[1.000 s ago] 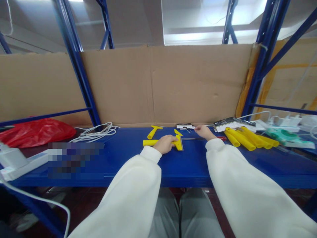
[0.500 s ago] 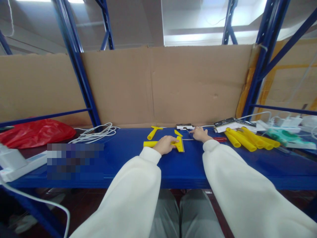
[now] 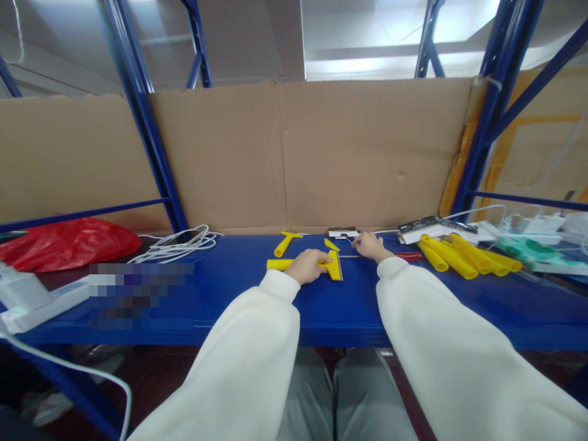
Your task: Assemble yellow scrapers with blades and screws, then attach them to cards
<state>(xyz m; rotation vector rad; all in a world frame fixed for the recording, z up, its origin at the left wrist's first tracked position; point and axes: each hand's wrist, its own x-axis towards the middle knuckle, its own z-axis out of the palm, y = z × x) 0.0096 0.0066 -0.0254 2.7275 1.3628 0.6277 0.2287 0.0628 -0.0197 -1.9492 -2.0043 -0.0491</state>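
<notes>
My left hand (image 3: 310, 267) is closed around a yellow scraper (image 3: 335, 267) lying on the blue table, its handle to the left and its blade edge to the right. My right hand (image 3: 369, 245) has its fingertips drawn together at the table, beside a small black-and-white packet (image 3: 343, 233); whatever is between them is too small to make out. A loose yellow plastic piece (image 3: 331, 245) rests between my hands. Under my right wrist passes a screwdriver with a red handle (image 3: 408, 256), its shaft pointing left. Behind my left hand lies another yellow scraper (image 3: 287, 243).
Several yellow handles (image 3: 452, 257) are piled on the right, near black-and-white packaging (image 3: 420, 229) and a green-and-white item (image 3: 533, 250). Coiled white cable (image 3: 184, 244), a red bag (image 3: 68, 244) and a power strip (image 3: 50, 303) occupy the left. Cardboard (image 3: 367, 153) stands behind the table.
My right hand's fingers have drawn in from a more outstretched pose, staying near the packet. My left hand keeps its hold on the scraper. The view has shifted slightly.
</notes>
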